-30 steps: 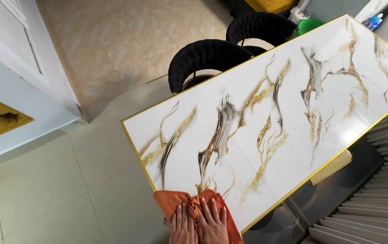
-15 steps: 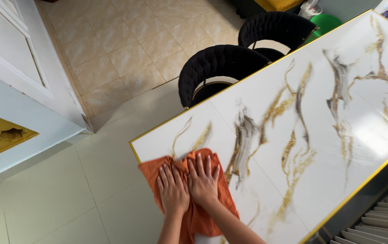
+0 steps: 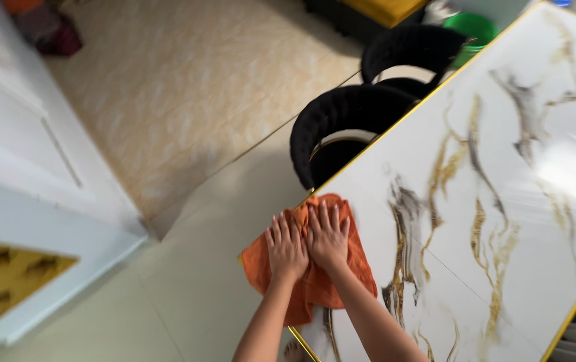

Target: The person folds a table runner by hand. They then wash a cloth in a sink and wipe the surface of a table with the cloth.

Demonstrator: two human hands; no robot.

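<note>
An orange cloth (image 3: 318, 285) lies spread over the near left corner of a white marble-pattern table (image 3: 502, 201) with gold and black veins and a gold rim. My left hand (image 3: 286, 247) and my right hand (image 3: 328, 236) press flat on the cloth side by side, fingers spread and pointing away from me. Part of the cloth hangs over the table's left edge. Neither hand grips the cloth; both rest palm down on it.
Two black round-backed chairs (image 3: 348, 124) (image 3: 412, 50) stand tucked against the table's far side. A green tub (image 3: 472, 28) sits beyond them. A white cabinet (image 3: 26, 194) with a yellow panel is at the left. Beige tiled floor (image 3: 167, 100) lies between.
Both hands slid the cloth forward from the table's near edge toward its far left corner. The view swung left and is blurred now.
</note>
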